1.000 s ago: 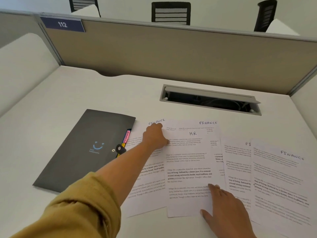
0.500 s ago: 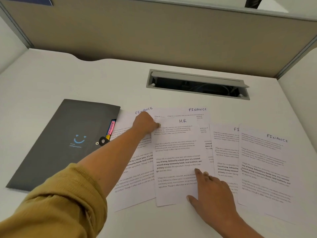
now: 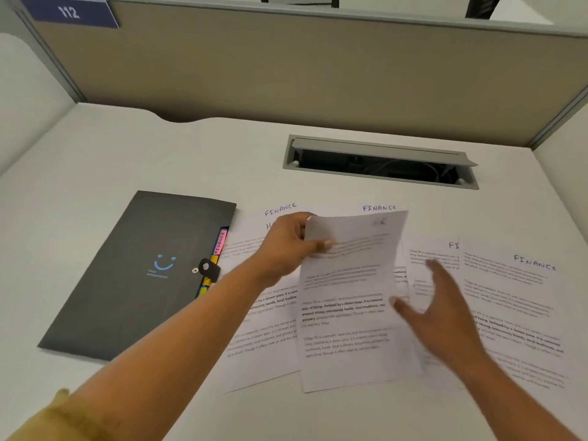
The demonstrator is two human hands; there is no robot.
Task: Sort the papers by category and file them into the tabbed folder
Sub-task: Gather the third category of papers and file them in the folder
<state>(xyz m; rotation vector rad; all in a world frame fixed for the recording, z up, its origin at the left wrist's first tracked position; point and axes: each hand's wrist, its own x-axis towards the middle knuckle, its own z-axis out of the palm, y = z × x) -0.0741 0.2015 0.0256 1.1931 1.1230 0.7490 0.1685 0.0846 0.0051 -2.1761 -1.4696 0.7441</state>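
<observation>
Step in hand: sorting, pulling one sheet out of the spread. No filing yet.

- Left hand (image 3: 292, 246) pinches the sheet (image 3: 350, 300) at its top-left corner, thumb on the face and fingers (image 3: 300, 222) curled round the edge. The top end is raised off the pile. The lower end looks to be resting on the papers (image 3: 509, 313) under it.
- Heading on the held sheet is motion-blurred, can't read the category.
- Right hand (image 3: 445, 316) is at 3 o'clock of that sheet, fingers spread, holding nothing. It's blurred, so I can't tell if it touches the paper below.
- The rest are fanned across the surface (image 3: 111, 160). Three show FINANCE headings, at 11, 12 and 3 o'clock of the held sheet. One next to the left hand starts with "H", the rest is covered.
- Folder (image 3: 127, 281) lies flat at 9 o'clock of the spread, clasp (image 3: 208, 268) done up. Coloured tabs (image 3: 220, 242) poke out of its right edge, and the pink one reads FINANCE.

Next move, my read: get the sheet clear of the overlap without dragging its neighbours, check the heading, and drop it on a matching stack. The right hand is free to pin the pile. The clasp has to be undone before anything goes in.
</observation>
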